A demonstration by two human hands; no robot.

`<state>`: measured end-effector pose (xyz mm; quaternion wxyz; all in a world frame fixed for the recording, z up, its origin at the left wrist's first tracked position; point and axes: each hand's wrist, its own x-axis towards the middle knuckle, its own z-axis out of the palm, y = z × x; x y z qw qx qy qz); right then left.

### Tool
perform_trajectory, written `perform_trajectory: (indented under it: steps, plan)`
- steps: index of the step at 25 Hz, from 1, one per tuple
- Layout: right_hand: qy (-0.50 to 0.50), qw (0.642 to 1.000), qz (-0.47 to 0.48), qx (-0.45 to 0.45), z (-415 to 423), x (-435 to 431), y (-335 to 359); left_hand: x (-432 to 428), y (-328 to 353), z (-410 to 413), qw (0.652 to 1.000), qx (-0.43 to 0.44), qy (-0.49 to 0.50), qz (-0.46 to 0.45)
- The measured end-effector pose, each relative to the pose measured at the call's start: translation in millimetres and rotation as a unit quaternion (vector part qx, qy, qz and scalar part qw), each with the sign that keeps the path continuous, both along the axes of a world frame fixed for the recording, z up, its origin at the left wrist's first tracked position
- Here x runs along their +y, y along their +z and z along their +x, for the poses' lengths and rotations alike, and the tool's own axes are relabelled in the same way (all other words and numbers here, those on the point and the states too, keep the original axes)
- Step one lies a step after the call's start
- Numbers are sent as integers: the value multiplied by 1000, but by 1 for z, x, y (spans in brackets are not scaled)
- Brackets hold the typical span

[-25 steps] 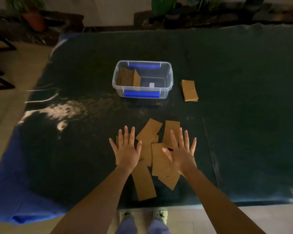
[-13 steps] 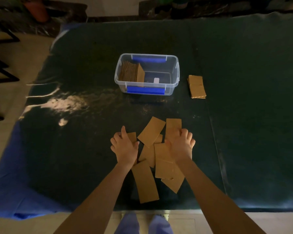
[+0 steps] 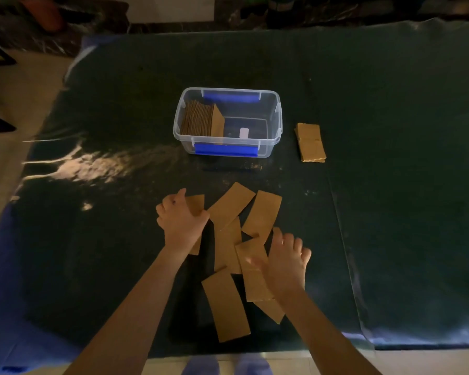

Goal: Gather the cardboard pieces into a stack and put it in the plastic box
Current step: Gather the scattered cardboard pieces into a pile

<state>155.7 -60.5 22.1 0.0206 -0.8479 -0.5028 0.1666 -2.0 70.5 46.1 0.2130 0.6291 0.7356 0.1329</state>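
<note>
Several brown cardboard pieces (image 3: 261, 213) lie scattered and overlapping on the dark table near its front edge. My left hand (image 3: 180, 220) is closed around one cardboard piece (image 3: 196, 204) at the left of the scatter. My right hand (image 3: 286, 262) rests on another piece (image 3: 253, 269) at the right, fingers spread. The clear plastic box (image 3: 278, 123) with blue handles stands farther back at the centre. A row of cardboard pieces (image 3: 202, 121) stands on edge in its left end.
A small flat stack of cardboard (image 3: 310, 142) lies to the right of the box. The dark table cover (image 3: 390, 104) stretches wide on both sides. A blue cloth (image 3: 8, 307) hangs at the front left corner. Plant pots and dark furniture line the far wall.
My left hand went from flat and open to closed on a piece at the left. My right hand slid back and down onto a nearer piece. The view shifted slightly.
</note>
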Motion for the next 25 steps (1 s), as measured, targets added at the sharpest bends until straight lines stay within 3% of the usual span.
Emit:
perform_trajectory:
  steps: [2, 5, 7, 10, 12, 15, 18, 20, 25]
  plan:
    - [4, 1000, -18, 16, -10, -9, 0, 3, -2, 6, 1000, -16, -6, -10]
    - [3, 996, -23, 86, -14, -4, -1, 9, -11, 39, 994, -42, -96, -6]
    - [-2, 988, -7, 153, -10, 2, -1, 10, -21, 57, 988, -16, -151, -13]
    - [-71, 954, 105, 273, 4, 15, 4, 10, -37, 62, 984, 24, -175, -28]
    - [-136, 932, 168, 292, 17, 32, 4, 6, -42, 59, 988, 18, -153, -26]
    - [-168, 936, 160, 266, 26, 60, 0, -3, -40, 62, 992, -2, -123, -36]
    - [-142, 976, 78, 147, 20, 62, -2, -12, -26, 61, 991, -9, -128, -29]
    - [-147, 982, 70, 100, 19, 38, 6, -27, -18, 38, 994, 9, -112, -7]
    - [-119, 984, -102, 80, -7, -48, 14, -118, -13, -6, 972, 12, -104, -209]
